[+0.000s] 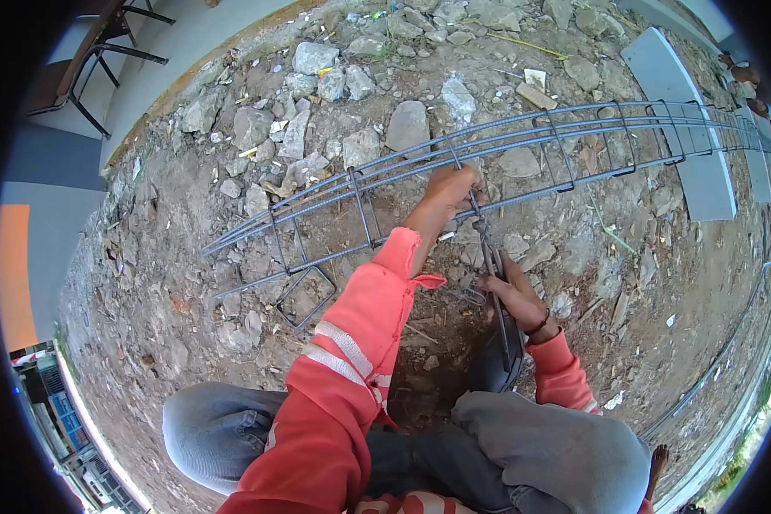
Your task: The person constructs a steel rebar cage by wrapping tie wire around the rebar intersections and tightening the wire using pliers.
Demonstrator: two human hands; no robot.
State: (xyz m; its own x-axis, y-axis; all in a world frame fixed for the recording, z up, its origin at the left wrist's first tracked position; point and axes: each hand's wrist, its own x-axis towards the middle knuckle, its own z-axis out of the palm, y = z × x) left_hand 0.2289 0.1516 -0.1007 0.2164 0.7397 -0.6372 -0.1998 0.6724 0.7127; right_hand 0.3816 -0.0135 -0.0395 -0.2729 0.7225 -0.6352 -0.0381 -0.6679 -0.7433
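Nearest: two bent knees in grey jeans [552, 445], the person low over stony ground. Coral sleeves with pale bands reach forward; what looks like a dark boot [490, 355] sits beneath the right forearm.

Right hand [521, 298]: wrapped around the handles of slim dark metal pincers [488, 250], a band on its wrist. The tool's head points away from the body, close up to the lower bar; whether it touches is hard to tell. Any wire in its bite is too fine to make out.

Left hand [454, 190]: fingers curled tight on the rebar cage [505, 147], right by a stirrup [457, 160]. Exactly which rod it clasps is hidden by the knuckles.

Handling, my judgement: the left grip should brace the stirrup square to the long bars, so the joint cannot slide while the tool works. Fingertips belong clear of the pincers' bite. Turn from the wrist, modest force; a hard wrench could snap thin wire or rock the cage.

Around: the cage lies across the view, its long bars running left to right. A loose square stirrup [317, 309] lies on the ground under its left end. Beyond, broken stones [409, 127]; at right, a grey panel [718, 184] under the cage's far run. Farthest, top left, a metal-legged chair [86, 60].
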